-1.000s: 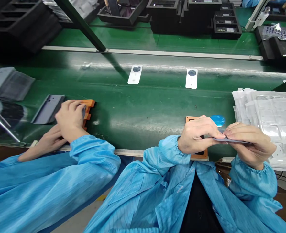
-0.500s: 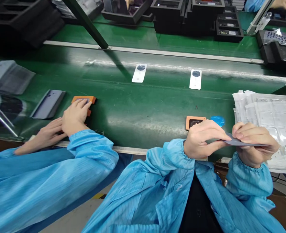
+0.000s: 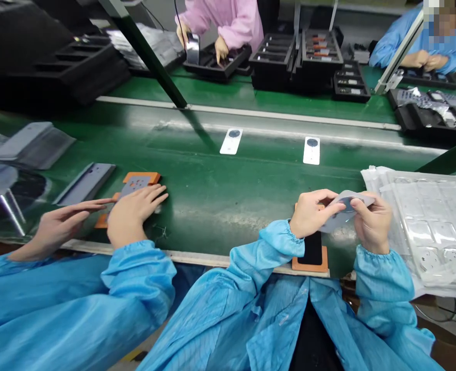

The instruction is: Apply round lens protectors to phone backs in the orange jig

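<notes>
Green conveyor belt (image 3: 228, 190) across the view. Stacked clear blister trays (image 3: 437, 226) at its right end. Orange fixture (image 3: 311, 265) at the near edge. Just above it, left hand (image 3: 312, 214) and right hand (image 3: 372, 222), each pinching one end of a thin grey cover (image 3: 340, 219), tilted.

Orange fixture (image 3: 311, 257): upper end hidden behind left hand (image 3: 312, 214).
Clear trays (image 3: 435, 226): cut off at right edge.
</notes>
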`<state>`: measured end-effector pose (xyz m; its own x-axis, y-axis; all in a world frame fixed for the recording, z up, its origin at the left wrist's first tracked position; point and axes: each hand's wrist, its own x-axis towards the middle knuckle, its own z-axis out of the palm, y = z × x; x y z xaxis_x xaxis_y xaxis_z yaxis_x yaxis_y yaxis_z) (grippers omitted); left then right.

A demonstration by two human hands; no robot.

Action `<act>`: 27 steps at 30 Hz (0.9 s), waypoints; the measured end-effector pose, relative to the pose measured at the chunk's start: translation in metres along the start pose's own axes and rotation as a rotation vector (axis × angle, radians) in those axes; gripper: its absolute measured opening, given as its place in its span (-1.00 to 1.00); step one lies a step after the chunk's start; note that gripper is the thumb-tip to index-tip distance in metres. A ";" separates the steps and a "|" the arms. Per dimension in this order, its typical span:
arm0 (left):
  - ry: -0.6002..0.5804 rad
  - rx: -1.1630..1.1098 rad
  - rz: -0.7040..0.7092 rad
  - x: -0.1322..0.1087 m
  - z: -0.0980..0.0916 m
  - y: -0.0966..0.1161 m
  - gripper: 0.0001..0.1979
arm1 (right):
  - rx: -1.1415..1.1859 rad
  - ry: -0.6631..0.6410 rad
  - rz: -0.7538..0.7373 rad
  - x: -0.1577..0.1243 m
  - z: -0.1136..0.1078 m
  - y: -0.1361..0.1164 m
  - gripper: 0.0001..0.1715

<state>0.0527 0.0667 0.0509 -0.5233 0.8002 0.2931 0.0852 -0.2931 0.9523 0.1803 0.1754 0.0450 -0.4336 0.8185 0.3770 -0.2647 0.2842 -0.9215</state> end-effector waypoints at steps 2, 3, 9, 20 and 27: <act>0.040 -0.142 -0.133 0.015 -0.008 -0.012 -0.66 | 0.027 -0.031 0.165 0.004 0.007 0.012 -0.61; 0.081 -0.215 -0.172 0.022 -0.012 -0.019 -0.62 | 0.024 -0.093 0.243 0.004 0.010 0.017 -0.56; 0.252 -0.390 -0.237 0.059 -0.030 -0.069 -0.49 | -0.054 -0.322 0.499 -0.002 0.022 0.054 -0.35; 0.321 -0.140 -0.312 0.100 -0.075 -0.148 -0.68 | -0.055 -0.157 0.560 0.109 0.004 0.096 -0.55; 0.235 0.011 -0.301 0.094 -0.074 -0.164 -0.88 | -0.440 -0.208 0.594 0.146 0.036 0.135 -0.61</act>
<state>-0.0731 0.1510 -0.0844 -0.7061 0.7076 -0.0263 -0.0933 -0.0562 0.9940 0.0499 0.3154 -0.0206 -0.5605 0.7975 -0.2232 0.4118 0.0346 -0.9106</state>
